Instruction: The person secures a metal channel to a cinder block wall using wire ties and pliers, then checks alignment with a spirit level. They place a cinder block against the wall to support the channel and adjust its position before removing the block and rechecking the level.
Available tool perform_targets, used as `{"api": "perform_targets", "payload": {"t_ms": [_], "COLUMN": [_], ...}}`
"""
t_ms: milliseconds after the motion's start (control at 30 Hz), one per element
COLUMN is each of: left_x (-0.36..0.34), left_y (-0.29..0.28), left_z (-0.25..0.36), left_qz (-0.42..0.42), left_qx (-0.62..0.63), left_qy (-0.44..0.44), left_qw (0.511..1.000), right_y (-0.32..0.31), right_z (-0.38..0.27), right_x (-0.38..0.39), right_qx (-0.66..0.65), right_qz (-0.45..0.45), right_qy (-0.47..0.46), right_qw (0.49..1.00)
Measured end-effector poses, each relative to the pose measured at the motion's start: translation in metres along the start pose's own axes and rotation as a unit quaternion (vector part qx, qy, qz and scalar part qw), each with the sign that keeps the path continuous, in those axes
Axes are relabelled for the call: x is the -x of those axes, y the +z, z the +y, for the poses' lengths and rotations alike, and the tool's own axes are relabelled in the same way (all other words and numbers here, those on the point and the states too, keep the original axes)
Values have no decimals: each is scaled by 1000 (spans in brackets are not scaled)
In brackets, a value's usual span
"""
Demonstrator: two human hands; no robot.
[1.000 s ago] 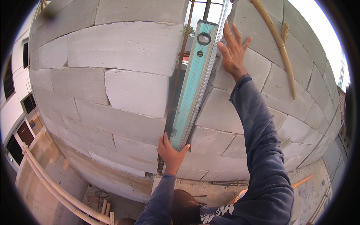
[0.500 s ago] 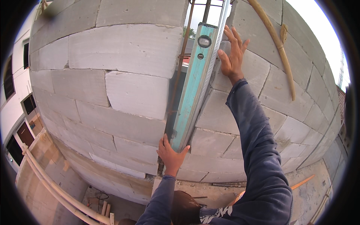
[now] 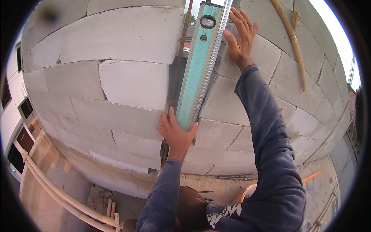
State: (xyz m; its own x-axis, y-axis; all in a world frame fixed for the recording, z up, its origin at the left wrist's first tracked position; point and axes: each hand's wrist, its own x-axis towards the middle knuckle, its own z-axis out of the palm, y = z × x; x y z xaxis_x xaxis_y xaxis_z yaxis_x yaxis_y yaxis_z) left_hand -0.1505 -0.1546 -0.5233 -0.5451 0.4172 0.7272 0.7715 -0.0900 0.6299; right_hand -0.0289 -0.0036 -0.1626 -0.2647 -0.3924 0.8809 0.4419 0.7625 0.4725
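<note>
A long turquoise spirit level point(image 3: 193, 73) stands upright, tilted a little, at the narrow vertical gap between two stretches of block wall. Along its right side runs a silver strip with close ridges or marks point(image 3: 210, 63). My left hand point(image 3: 177, 135) is at the level's lower end, fingers spread along its left side and thumb on its right, so the end itself is hidden. Higher up, my right hand point(image 3: 240, 38) lies open against the edge of the right-hand wall, fingertips close beside the silver strip. It is not wrapped round anything.
Pale grey block wall point(image 3: 119, 34) stands on both sides of the gap, where a rusty rod point(image 3: 180, 50) runs upright. A wooden stick point(image 3: 292, 38) crosses the right wall. Bamboo poles point(image 3: 65, 199) lie lower left, above a lower floor level. A rounded bucket-like rim point(image 3: 249, 191) shows below.
My left hand has moved up along the gap, baring more of it below. My right hand stays near the strip. The whole view has shifted, with the wall higher in the picture.
</note>
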Motion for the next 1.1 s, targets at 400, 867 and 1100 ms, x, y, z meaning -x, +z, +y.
{"api": "perform_targets", "payload": {"t_ms": [400, 867, 1100], "left_x": [-2, -3, -3], "left_y": [11, 9, 9], "left_z": [2, -1, -2], "left_qz": [24, 14, 11], "left_qx": [14, 7, 3], "left_qy": [10, 4, 1], "left_qw": [1000, 1000, 1000], "right_y": [-2, 0, 2], "right_z": [6, 6, 8], "right_x": [0, 1, 2], "right_qx": [0, 4, 5], "right_qz": [2, 5, 5], "right_qy": [-17, -18, -21], "right_qw": [1000, 1000, 1000]}}
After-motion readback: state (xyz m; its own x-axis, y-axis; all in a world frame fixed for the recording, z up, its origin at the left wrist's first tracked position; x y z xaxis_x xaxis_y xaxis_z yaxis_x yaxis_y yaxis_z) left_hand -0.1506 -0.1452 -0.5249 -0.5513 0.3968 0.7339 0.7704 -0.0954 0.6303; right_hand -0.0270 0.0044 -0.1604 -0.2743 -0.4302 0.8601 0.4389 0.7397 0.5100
